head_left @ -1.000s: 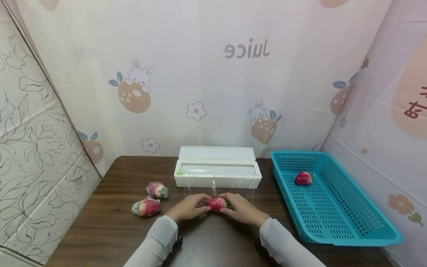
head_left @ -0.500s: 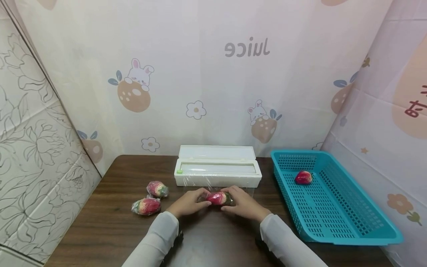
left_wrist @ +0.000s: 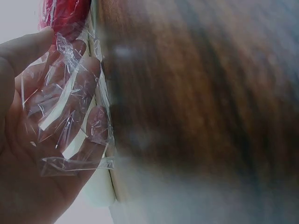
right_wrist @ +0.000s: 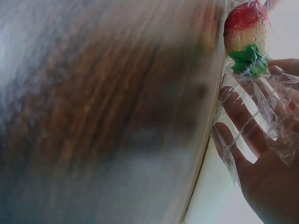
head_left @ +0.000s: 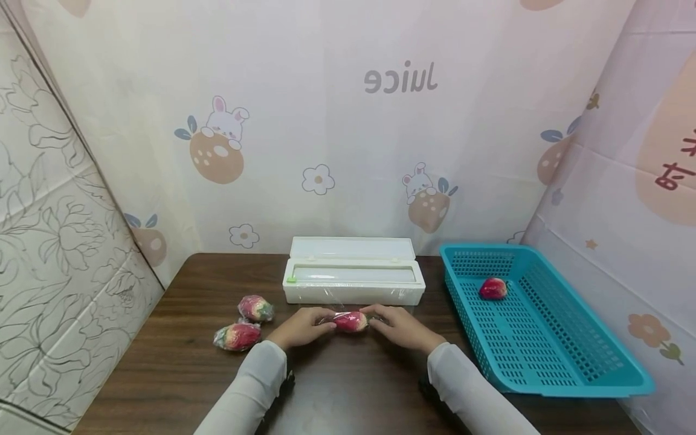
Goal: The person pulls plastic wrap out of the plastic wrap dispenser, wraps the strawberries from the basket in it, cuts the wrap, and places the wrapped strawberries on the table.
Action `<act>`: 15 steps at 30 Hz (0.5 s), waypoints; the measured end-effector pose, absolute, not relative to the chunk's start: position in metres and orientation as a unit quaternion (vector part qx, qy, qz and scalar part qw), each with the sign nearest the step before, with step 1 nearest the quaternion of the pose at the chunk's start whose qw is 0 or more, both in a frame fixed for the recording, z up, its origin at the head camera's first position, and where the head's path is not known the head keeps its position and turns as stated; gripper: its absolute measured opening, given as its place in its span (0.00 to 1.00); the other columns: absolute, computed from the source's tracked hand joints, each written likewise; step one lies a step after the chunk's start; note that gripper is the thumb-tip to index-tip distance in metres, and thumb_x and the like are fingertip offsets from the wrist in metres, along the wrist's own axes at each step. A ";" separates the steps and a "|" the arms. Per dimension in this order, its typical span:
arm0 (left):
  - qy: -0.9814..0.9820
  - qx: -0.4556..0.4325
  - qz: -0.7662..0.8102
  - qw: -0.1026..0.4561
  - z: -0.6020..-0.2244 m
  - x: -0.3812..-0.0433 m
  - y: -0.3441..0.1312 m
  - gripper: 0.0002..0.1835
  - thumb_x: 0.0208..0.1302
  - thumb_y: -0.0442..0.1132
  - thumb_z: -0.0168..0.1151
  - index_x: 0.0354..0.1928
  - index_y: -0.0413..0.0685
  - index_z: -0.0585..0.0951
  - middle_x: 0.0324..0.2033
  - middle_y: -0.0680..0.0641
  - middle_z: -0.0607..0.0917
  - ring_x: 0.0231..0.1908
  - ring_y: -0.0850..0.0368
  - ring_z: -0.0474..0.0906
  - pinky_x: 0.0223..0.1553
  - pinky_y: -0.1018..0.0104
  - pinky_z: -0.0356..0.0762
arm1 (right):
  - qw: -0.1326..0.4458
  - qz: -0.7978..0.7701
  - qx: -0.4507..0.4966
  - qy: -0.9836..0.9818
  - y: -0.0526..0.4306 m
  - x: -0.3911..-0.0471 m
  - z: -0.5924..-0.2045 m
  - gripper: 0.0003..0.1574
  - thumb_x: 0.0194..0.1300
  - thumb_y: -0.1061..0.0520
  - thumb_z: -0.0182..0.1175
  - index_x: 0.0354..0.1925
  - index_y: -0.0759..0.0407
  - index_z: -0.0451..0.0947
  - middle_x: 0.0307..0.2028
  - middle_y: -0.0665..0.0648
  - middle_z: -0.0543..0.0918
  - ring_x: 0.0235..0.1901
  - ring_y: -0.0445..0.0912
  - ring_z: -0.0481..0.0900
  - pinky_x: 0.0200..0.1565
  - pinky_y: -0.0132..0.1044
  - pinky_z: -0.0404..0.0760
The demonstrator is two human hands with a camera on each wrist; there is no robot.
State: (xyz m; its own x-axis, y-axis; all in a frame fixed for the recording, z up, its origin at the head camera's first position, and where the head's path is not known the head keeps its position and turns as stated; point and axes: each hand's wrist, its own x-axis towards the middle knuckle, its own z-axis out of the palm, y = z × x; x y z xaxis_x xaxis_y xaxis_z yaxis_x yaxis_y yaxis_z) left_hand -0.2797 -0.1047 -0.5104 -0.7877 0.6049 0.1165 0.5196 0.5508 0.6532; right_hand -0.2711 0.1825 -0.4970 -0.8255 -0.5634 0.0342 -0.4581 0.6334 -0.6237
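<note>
A red strawberry (head_left: pixel 350 322) wrapped in cling film lies between both hands, near the film box. My left hand (head_left: pixel 304 327) pinches its left end, where thumb and fingers meet the twisted film (left_wrist: pixel 67 51) at the red tip. Loose film spreads over the left palm in the left wrist view. At the other end my right hand (head_left: pixel 399 327) holds the film (right_wrist: pixel 280 112) beside the green leaves (right_wrist: pixel 250 60). Part of the right thumb is out of the right wrist view. Ahead stands a white cling film box (head_left: pixel 353 294), its lid raised.
Two wrapped strawberries, one behind (head_left: pixel 255 308) and one in front (head_left: pixel 237 336), lie left of my hands on the brown table (head_left: pixel 179 374). A blue basket (head_left: pixel 544 389) at the right holds one strawberry (head_left: pixel 493 289). A printed curtain (head_left: pixel 353 199) hangs behind.
The strawberry has moved slightly forward, toward the box, and turned in the film. My fingers have shifted outward from its body to the film at both ends.
</note>
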 end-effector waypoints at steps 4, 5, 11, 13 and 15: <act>0.877 0.327 0.346 0.059 -0.511 -0.282 -0.105 0.15 0.74 0.43 0.59 0.55 0.44 0.83 0.49 0.49 0.86 0.51 0.54 0.81 0.56 0.53 0.76 | 0.100 -0.324 -0.266 0.902 0.184 -0.273 -0.498 0.21 0.78 0.54 0.51 0.64 0.40 0.75 0.56 0.45 0.80 0.42 0.42 0.79 0.53 0.46 0.78; 0.877 0.329 0.344 0.058 -0.511 -0.282 -0.105 0.15 0.74 0.43 0.59 0.56 0.44 0.83 0.49 0.49 0.86 0.52 0.54 0.81 0.56 0.53 0.76 | 0.104 -0.325 -0.262 0.903 0.185 -0.273 -0.498 0.21 0.78 0.54 0.50 0.64 0.39 0.75 0.52 0.46 0.82 0.36 0.41 0.78 0.49 0.45 0.79; 0.862 0.325 0.379 0.092 -0.508 -0.285 -0.108 0.16 0.75 0.40 0.56 0.62 0.50 0.77 0.50 0.48 0.85 0.51 0.53 0.81 0.54 0.52 0.77 | 0.078 -0.344 -0.261 0.899 0.181 -0.277 -0.502 0.17 0.78 0.55 0.52 0.59 0.42 0.77 0.41 0.47 0.84 0.32 0.39 0.77 0.45 0.43 0.80; 0.853 0.324 0.395 0.105 -0.507 -0.285 -0.109 0.16 0.76 0.39 0.55 0.62 0.53 0.77 0.49 0.49 0.85 0.49 0.53 0.82 0.52 0.52 0.78 | 0.047 -0.346 -0.261 0.900 0.179 -0.279 -0.503 0.13 0.77 0.57 0.54 0.54 0.44 0.77 0.43 0.45 0.84 0.35 0.39 0.77 0.45 0.42 0.80; 0.851 0.324 0.399 0.107 -0.506 -0.286 -0.110 0.14 0.77 0.39 0.54 0.59 0.54 0.79 0.50 0.51 0.85 0.49 0.55 0.82 0.52 0.53 0.78 | 0.011 -0.338 -0.260 0.904 0.176 -0.280 -0.506 0.09 0.75 0.59 0.56 0.48 0.45 0.77 0.40 0.45 0.84 0.35 0.39 0.76 0.43 0.40 0.79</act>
